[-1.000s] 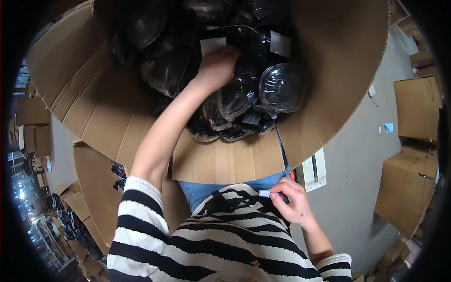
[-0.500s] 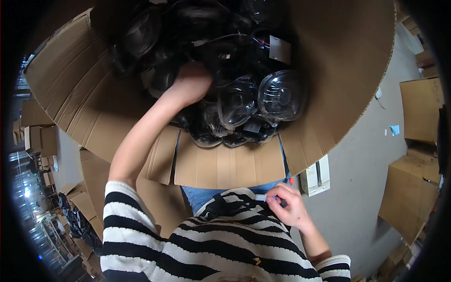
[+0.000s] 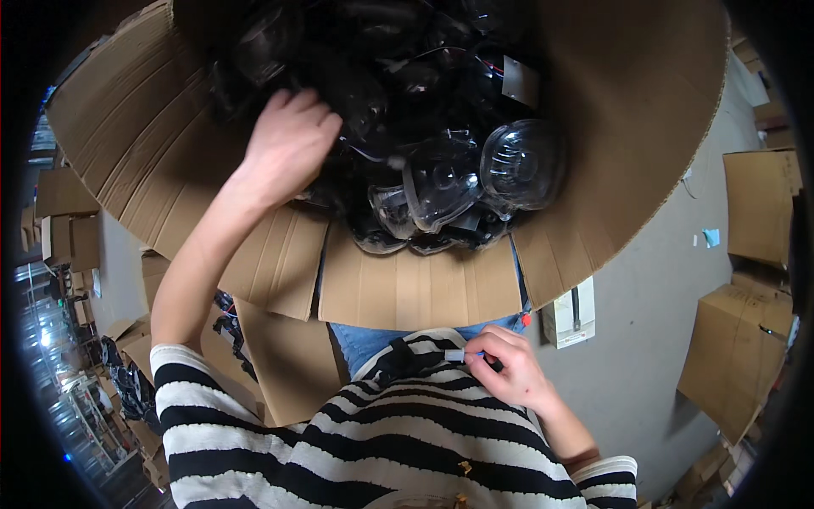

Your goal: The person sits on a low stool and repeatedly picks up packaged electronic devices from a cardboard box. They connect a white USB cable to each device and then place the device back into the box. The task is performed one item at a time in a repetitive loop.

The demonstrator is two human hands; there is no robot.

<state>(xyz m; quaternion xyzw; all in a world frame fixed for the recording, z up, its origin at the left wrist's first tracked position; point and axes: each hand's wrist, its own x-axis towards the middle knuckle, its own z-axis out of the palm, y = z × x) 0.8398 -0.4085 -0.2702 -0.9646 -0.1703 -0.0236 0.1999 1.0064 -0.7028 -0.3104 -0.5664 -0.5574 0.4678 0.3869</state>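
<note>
A large open cardboard box (image 3: 424, 293) in front of me holds several black lamp units with clear round lenses (image 3: 519, 165). My left hand (image 3: 287, 144) reaches into the box's left side, fingers curled on a dark part among the pile. My right hand (image 3: 509, 369) stays low against my striped top, pinching a small white pen-like stick (image 3: 462, 355) with a blue tip. The bottom of the box is hidden under the lamps.
The box flaps (image 3: 144, 127) spread out left and right. More cardboard boxes (image 3: 746, 356) stand on the grey floor at the right. A small white carton (image 3: 570, 314) lies by the box's right flap. Flat cardboard and dark parts lie at the left.
My left hand has moved from the middle of the lamp pile to its left side. My right hand has stayed at my waist with the white stick.
</note>
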